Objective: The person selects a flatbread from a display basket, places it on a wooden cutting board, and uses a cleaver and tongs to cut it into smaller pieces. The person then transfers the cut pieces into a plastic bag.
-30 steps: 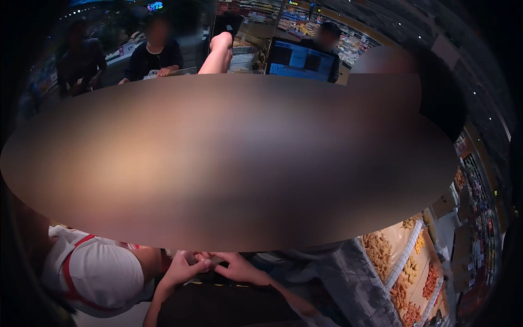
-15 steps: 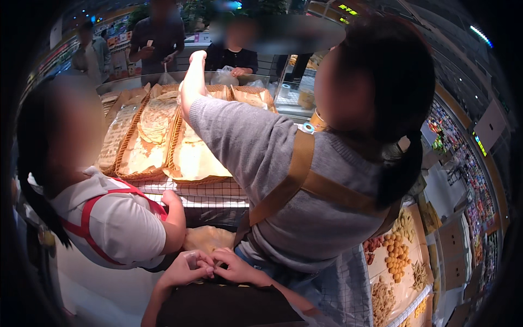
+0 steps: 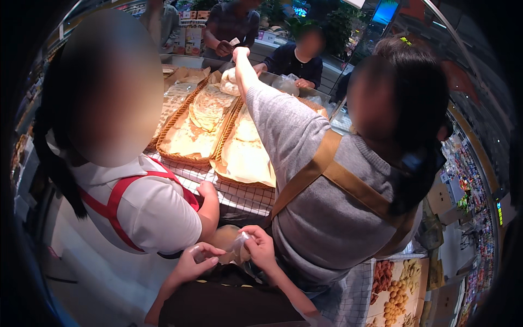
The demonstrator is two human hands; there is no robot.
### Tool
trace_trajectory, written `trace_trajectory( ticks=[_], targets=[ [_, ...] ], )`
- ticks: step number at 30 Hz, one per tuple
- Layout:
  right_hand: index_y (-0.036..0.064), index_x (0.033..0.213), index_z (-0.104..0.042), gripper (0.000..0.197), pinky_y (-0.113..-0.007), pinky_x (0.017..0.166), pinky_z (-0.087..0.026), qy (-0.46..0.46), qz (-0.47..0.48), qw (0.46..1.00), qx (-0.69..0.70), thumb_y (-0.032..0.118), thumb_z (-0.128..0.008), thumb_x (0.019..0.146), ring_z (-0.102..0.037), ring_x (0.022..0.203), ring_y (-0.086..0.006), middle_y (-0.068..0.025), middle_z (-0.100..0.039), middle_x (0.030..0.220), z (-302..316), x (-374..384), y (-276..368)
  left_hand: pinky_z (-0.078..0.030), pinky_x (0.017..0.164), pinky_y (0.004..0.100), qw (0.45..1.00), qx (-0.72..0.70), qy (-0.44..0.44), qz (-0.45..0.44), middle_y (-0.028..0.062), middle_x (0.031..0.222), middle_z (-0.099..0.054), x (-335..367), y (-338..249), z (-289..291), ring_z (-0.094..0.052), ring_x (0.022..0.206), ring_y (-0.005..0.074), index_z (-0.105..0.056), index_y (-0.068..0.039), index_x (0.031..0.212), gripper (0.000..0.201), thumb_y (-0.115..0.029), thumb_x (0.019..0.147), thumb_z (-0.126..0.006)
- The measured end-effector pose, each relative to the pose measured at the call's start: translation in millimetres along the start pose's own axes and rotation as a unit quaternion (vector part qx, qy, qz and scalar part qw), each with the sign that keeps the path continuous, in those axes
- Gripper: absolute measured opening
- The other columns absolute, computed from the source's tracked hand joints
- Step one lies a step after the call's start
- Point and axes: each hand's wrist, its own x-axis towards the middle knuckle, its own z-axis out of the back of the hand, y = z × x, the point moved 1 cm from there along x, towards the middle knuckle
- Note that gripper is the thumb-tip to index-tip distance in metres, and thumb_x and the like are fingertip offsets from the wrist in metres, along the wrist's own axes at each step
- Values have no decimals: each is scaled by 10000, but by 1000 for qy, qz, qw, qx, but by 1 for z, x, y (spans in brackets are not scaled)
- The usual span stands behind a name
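My right hand pinches a thin clear plastic bag that hangs down in front of my dark apron. To the left of the bag is my left hand, its thumb and bent fingers apart with nothing visible between them. Just beyond both hands lies a tan, rounded thing, partly hidden by the bag and a co-worker's arm; its kind is unclear.
Co-workers in a red apron and a grey sweater stand close on either side. Ahead are wicker baskets of flatbreads, with people across the counter. A tray of small foods lies at lower right.
My hands, close together before, have drawn apart, and the clear bag now shows in the right one. The view has swung left, and the grey-sweatered co-worker's reaching arm now has a bagged item near it.
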Motion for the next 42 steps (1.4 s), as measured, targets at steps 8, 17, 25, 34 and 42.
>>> trace_trajectory(
  ticks=[8,17,25,34,42],
  targets=[
    [4,1060,-605,142,-194,527,-366,-10,-49,997,-58,38,-524,948,-463,571,-43,9,-545,725,17,27,11,-382,537,223,952,251,45,167,-29,650,-556,10,30,17,-487,598,43,-619,-43,875,248,-284,896,-673],
    [-3,1092,-615,189,-186,630,-443,-13,-32,995,-93,-1,-549,915,-582,701,-56,-6,-625,815,9,41,6,-418,597,191,986,121,55,99,-16,781,-570,24,52,30,-498,665,38,-588,2,1048,381,-337,897,-672],
    [-11,1073,-613,199,-187,617,-446,-49,-47,994,-86,-32,-576,879,-562,664,-50,-7,-620,783,20,47,-1,-439,721,212,987,79,120,73,7,884,-616,57,36,27,-545,786,64,-602,-12,1064,273,-251,936,-630],
    [64,722,-519,199,-193,533,-376,-79,-51,993,-66,50,-629,888,-475,560,-43,14,-555,652,16,66,-13,-430,626,199,988,86,97,84,-34,814,-601,80,8,62,-521,712,33,-632,-14,993,203,-210,936,-628],
    [48,725,-516,195,-264,546,-467,-143,28,984,106,73,-573,910,-510,529,-99,-101,-621,703,28,75,32,-391,598,172,979,90,76,168,-47,770,-576,58,-75,61,-489,690,7,-624,-12,956,151,-158,924,-641]
  ],
)
